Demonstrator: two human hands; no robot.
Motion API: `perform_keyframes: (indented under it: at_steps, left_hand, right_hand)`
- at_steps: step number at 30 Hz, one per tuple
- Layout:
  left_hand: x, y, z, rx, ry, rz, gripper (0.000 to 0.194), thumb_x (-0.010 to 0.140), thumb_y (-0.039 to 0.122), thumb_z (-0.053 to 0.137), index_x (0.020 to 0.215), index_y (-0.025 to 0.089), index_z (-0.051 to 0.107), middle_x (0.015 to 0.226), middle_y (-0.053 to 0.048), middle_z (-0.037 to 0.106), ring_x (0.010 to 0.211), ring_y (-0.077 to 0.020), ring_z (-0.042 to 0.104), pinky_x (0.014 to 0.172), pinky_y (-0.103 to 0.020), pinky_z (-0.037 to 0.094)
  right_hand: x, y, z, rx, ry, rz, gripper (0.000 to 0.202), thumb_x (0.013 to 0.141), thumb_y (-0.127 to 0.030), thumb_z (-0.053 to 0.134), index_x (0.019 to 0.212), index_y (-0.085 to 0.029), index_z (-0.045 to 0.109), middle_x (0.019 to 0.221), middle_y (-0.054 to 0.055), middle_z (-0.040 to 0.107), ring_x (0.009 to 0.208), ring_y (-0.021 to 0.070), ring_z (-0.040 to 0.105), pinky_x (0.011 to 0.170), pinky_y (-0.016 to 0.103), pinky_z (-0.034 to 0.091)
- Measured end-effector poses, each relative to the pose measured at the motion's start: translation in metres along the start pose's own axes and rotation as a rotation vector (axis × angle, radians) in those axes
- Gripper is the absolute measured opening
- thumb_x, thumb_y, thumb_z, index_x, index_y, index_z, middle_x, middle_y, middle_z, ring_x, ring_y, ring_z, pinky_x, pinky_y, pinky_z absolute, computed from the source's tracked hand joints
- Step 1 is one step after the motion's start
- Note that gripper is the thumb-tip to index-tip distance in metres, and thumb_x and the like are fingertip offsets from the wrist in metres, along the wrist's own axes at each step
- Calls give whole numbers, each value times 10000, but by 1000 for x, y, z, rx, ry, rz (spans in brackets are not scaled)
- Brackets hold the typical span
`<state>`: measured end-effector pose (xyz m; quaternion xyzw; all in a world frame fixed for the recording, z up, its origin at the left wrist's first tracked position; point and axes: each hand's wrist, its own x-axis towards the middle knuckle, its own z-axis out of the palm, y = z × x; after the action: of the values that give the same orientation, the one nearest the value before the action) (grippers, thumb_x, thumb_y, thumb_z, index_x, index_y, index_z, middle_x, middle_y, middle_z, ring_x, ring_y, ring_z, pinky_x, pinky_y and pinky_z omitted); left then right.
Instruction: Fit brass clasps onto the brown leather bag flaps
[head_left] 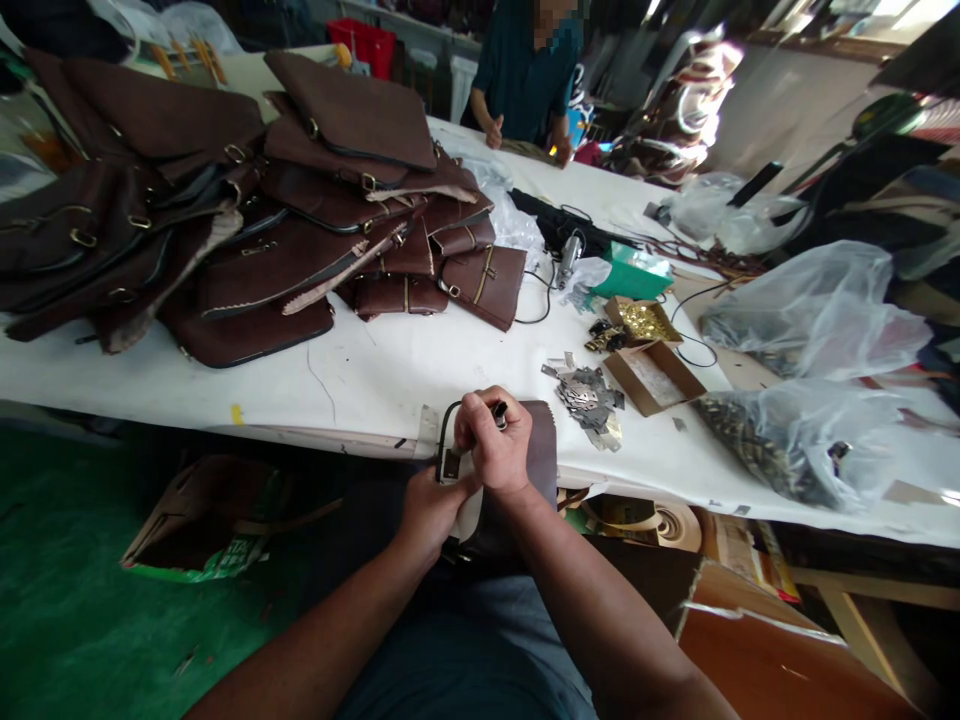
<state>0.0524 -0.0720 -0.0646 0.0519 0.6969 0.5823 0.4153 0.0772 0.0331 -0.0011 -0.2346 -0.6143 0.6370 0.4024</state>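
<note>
A brown leather bag piece (pixel 541 440) lies over the table's front edge at my lap, a pale lining or backing and a black-edged flap showing on its left side. My left hand (pixel 439 505) grips this piece from the left, thumb on the pale part beside a small dark rectangular fitting (pixel 451 464). Above it, my right hand (pixel 495 440) is closed in a fist round a slim tool (pixel 500 410); only its dark, metal-looking end shows, so its kind is unclear. Where the tool meets the piece is hidden by my fingers.
Brown leather bag parts (pixel 360 200) are heaped at the left. Flat metal plates (pixel 589 400), a box of gold-coloured hardware (pixel 643 322), an open carton (pixel 654 378) and filled plastic bags (pixel 810 440) lie right. A co-worker (pixel 525 80) stands across the white table (pixel 375 370).
</note>
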Motion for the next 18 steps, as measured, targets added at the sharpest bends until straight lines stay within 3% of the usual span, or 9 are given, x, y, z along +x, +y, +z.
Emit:
perform_keyframes:
  at_steps: [7, 15, 18]
  left_hand:
    - [0, 0, 1, 14, 2, -3, 332, 635, 463, 894, 715, 184, 734, 690, -19, 719, 639, -186, 618, 565, -276, 408]
    - [-1, 1, 1, 42, 25, 4, 310, 619, 451, 885, 679, 194, 724, 665, -13, 707, 636, -195, 631, 554, -276, 393]
    - [-2, 3, 1, 45, 7, 6, 372, 621, 502, 901, 753, 180, 769, 714, -35, 749, 682, -225, 678, 576, -282, 442]
  right_hand:
    - [-4, -4, 0, -65, -78, 4, 453, 927, -553, 750, 663, -256, 532, 532, -47, 508, 476, 136, 447, 483, 290, 405]
    - [-6, 2, 4, -64, -47, -12, 465, 900, -585, 743, 657, -260, 517, 554, -38, 523, 506, 146, 473, 501, 296, 430]
    - [-6, -9, 2, -11, -39, -19, 447, 928, -550, 733, 668, -259, 513, 532, -50, 513, 478, 142, 470, 488, 290, 414]
